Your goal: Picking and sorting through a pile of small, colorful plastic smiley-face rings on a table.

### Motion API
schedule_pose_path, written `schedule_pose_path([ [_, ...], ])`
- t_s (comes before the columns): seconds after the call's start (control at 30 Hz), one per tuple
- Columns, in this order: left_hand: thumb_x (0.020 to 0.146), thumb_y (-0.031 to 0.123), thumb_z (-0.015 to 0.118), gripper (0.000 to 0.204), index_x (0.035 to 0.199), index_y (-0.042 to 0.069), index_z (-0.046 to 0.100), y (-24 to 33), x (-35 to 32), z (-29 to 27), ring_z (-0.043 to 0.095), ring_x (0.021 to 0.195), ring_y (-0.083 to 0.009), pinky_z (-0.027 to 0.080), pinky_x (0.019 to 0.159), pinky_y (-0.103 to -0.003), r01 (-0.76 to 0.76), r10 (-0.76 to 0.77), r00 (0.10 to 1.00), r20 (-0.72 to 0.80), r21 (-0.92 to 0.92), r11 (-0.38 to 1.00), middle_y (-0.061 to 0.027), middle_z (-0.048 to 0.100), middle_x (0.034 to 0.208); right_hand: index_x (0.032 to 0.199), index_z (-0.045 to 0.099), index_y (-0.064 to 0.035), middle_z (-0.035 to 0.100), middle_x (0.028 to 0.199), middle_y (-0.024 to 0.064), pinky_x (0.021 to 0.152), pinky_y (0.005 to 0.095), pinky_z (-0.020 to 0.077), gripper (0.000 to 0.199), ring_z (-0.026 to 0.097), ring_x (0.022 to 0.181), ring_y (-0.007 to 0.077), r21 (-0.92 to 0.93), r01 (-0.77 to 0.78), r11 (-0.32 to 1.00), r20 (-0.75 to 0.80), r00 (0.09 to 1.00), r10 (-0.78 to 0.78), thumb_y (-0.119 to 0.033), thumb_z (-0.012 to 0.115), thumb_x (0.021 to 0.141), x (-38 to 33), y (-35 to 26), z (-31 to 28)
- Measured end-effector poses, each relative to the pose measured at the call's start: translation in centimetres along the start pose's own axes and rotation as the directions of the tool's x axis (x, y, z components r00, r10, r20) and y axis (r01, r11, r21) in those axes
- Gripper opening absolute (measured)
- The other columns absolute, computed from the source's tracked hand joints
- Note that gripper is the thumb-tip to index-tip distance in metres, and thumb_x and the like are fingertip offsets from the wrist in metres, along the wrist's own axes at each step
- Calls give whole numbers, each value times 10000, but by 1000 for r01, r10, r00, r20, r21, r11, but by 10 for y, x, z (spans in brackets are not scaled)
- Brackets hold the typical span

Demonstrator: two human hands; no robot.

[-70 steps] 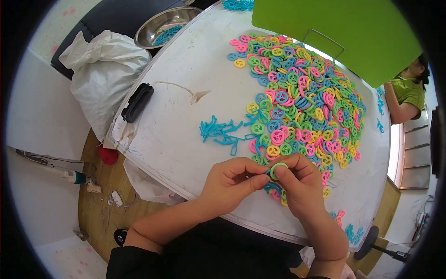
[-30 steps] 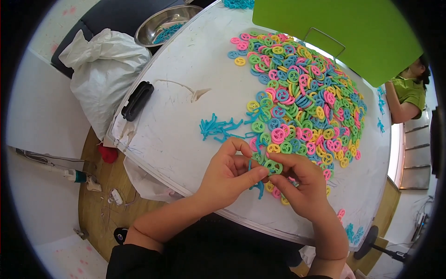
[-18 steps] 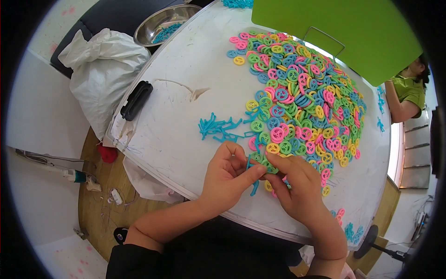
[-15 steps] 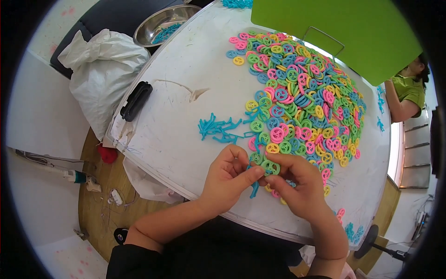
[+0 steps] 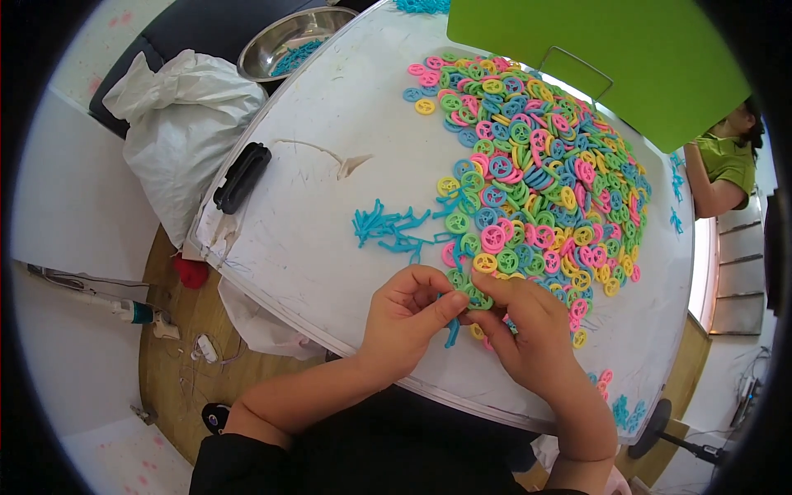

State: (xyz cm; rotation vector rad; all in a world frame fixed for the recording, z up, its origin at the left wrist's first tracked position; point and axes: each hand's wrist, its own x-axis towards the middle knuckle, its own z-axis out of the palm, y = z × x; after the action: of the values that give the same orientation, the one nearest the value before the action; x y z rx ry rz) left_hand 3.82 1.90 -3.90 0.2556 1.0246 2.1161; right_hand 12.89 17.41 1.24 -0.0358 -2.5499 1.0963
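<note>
Near the table's front edge, my left hand (image 5: 406, 326) is closed with thumb and fingers on a blue plastic stick piece (image 5: 452, 333), whose end pokes out below the thumb. My right hand (image 5: 532, 330) pinches a small green plastic wheel (image 5: 478, 301) against that piece; the fingers partly hide where the two meet. Just beyond my hands spreads a large heap of pink, yellow, green and blue plastic wheels (image 5: 544, 177). Left of the heap lies a loose bunch of blue stick pieces (image 5: 392, 224).
A green board (image 5: 594, 58) with a wire handle stands behind the heap. A metal bowl (image 5: 257, 51) of blue pieces and a white sack (image 5: 194, 115) are at the far left. A black handle (image 5: 242, 178) is on the table edge. A person (image 5: 722, 169) sits at the right.
The green wheel has tilted and moved slightly down between my fingers. My right hand has turned a little, its fingers closing further over the wheel; my left hand has barely shifted.
</note>
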Motion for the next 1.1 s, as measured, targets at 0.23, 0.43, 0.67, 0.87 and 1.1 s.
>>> schedule_pose_path([
  [0.23,933,-64,645,162,1042,23,562,0,-7,2,664,876,-151,560,789,-298,-88,95,995,-32,183,979,-80,672,974,1214,629,-24,649,856,130,621,337,518,376,653,714,262,-17,-35,999,8,999,35,-26,731,852,-3,-8,1],
  [0.43,929,-75,645,171,1052,8,560,9,-5,3,652,894,-136,538,790,-283,-311,275,950,144,466,828,-82,668,1000,1313,573,-16,672,897,67,631,284,535,344,636,701,106,776,-510,371,340,834,435,-32,607,971,-8,2,-2],
  [0.67,941,-39,646,121,1016,15,569,16,-2,1,665,861,-137,546,760,-281,-126,142,989,-34,290,949,-93,685,954,1242,632,-59,640,889,70,609,283,522,355,623,746,136,286,-335,898,49,941,336,2,664,894,-7,-9,8],
  [0.87,958,17,658,82,970,27,577,26,-2,-1,681,831,-107,534,675,-249,-89,113,990,-82,248,965,-49,691,884,1072,685,-108,590,899,26,553,272,490,358,613,797,174,-378,536,755,193,843,-502,-75,708,717,-2,-13,18],
  [1.1,870,109,765,328,1145,24,607,60,-16,-6,588,774,-93,470,707,-227,22,-45,999,15,690,723,-8,632,870,947,696,-76,636,840,42,563,283,513,203,632,674,173,-129,366,922,208,919,-336,-38,753,756,-7,-13,8],
])
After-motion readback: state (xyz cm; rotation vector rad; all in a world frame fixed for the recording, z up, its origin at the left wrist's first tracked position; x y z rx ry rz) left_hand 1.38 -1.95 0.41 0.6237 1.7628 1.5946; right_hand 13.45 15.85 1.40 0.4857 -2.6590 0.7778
